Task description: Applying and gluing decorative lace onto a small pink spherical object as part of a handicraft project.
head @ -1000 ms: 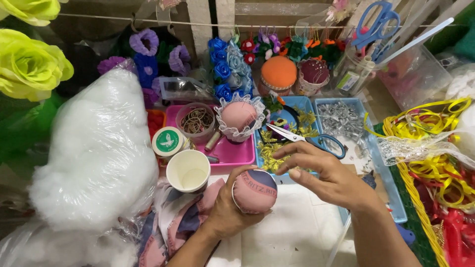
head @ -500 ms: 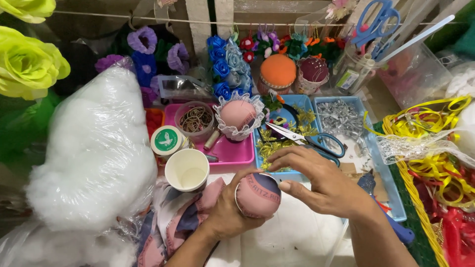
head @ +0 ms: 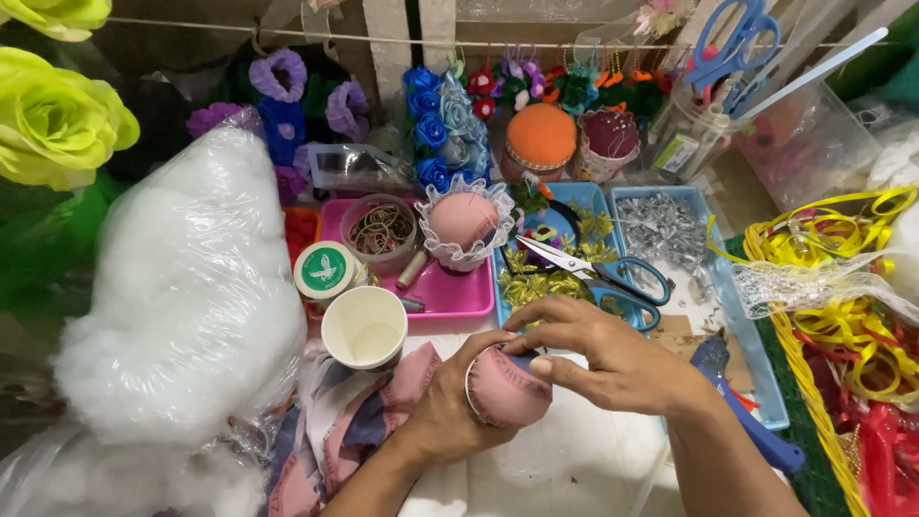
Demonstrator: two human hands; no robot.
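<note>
My left hand [head: 450, 407] grips a small cup topped with a stuffed dome of pink fabric, a pincushion [head: 507, 388], low in the middle of the view. My right hand [head: 598, 354] rests over its far side, fingers pressing the fabric edge against the rim. Pink and blue cloth scraps [head: 359, 426] lie under my left wrist. An empty paper cup [head: 364, 327] stands just left of my hands.
A big bag of white stuffing [head: 182, 297] fills the left. Behind are a pink tray [head: 450, 292] with a lace-trimmed pincushion [head: 462, 222], scissors [head: 598, 273] on a blue tray, fabric flowers, yellow ribbon [head: 842, 287] and a blue glue gun [head: 742, 412].
My hands have turned the pincushion and drawn it slightly lower and closer. My right fingers have shifted along its rim.
</note>
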